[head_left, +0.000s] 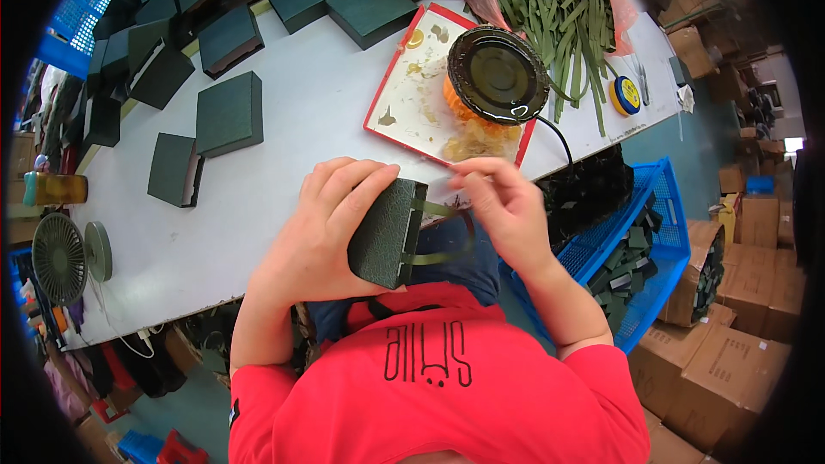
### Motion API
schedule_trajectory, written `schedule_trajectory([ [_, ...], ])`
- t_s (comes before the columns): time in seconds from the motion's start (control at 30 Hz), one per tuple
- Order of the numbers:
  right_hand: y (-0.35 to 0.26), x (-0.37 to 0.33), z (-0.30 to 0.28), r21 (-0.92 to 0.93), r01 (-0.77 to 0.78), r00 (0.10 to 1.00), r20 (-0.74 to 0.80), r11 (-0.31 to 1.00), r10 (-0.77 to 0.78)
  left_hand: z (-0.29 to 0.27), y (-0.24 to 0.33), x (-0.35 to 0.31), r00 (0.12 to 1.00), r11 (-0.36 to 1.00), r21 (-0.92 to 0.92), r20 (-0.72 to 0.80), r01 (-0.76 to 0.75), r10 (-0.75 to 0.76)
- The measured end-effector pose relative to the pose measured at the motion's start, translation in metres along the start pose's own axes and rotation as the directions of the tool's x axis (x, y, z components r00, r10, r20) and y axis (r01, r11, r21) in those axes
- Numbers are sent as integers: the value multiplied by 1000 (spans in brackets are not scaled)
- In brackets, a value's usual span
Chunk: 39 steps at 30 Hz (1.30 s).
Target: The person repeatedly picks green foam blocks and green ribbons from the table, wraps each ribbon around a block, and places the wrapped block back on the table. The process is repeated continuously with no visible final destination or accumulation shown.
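Note:
My left hand (320, 228) is closed round a dark green box (386, 232) with a textured surface, held tilted above the table's front edge. A flat green ribbon (440, 257) loops out from the box's right side toward my right hand (509, 215). The fingers of my right hand are pinched together beside that loop, just past the box; what sits between the fingertips is too small to tell. Nearest to the right hand is a red-edged white board (412, 77) with yellowish smears, and on it a round black pot (497, 73) of dark, shiny liquid over an orange base.
Several dark green boxes (230, 113) crowd the far left of the white table (232, 215). Green ribbons (559, 17) spill from a pink bag at the back, near a yellow-and-blue tape roll (625, 95). A blue crate (662, 249) stands to the right, a fan (60, 258) left.

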State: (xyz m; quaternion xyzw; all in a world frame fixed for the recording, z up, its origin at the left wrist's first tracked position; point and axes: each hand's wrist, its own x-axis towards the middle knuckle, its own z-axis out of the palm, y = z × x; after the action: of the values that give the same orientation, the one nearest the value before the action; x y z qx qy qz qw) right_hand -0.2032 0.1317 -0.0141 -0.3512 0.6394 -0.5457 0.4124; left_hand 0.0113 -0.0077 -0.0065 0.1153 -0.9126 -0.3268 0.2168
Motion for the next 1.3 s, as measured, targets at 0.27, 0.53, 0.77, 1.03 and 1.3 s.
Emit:
schedule_trajectory([
  [0.27,-2,-24,16,-283,268,959,171,921,-226,2,0,2,997,1000,0,-75,17,-17],
  [0.53,-1,-15,32,-319,-11,953,285,948,106,5,5,5,999,994,108,-51,-4,10],
  [0.77,13,-6,23,35,-380,848,412,924,333,7,4,2,996,990,127,-70,59,-51],
  [1.03,14,-30,14,-79,168,986,21,983,-167,3,-2,-3,992,989,108,-75,105,-97],
  [1.3,20,-27,23,45,131,990,-49,990,-128,2,2,-1,995,981,173,-62,90,-80],
])
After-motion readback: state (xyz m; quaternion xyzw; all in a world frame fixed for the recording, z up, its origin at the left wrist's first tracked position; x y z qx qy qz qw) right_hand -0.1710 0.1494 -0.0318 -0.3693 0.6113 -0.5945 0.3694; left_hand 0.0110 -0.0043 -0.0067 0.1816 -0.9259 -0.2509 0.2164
